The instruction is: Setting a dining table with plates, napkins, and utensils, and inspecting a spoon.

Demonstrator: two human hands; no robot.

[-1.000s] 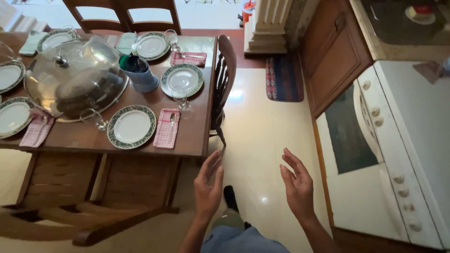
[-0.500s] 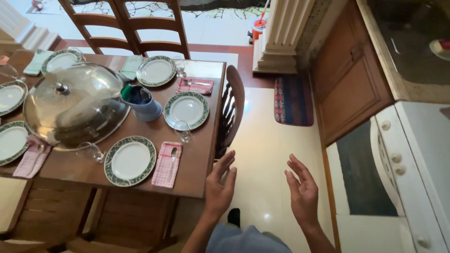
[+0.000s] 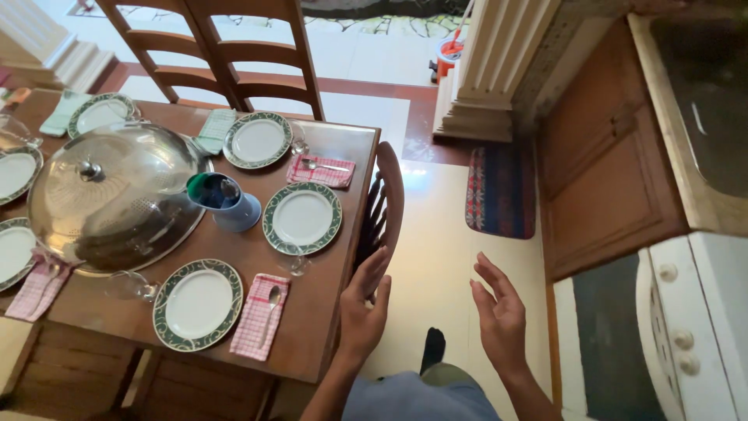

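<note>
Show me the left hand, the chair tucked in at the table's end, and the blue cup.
left hand (image 3: 365, 312), head view, back of the hand
chair (image 3: 387, 195), head view, curved top rail
blue cup (image 3: 234, 210), head view, outer wall

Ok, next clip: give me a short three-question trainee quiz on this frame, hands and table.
1. True or false: the left hand grips the wooden chair at the table's end.
2. What lies on the pink checked napkin nearest the left hand?
A) a fork
B) a spoon
C) a knife
3. Fill in: the big serving dish on the table is covered by a clear ____.

Key
1. False. Both it and the right hand are open and hold nothing; the left hand is near the table's edge, below the chair back.
2. B, a spoon.
3. Dome lid, with a knob on top.
</note>
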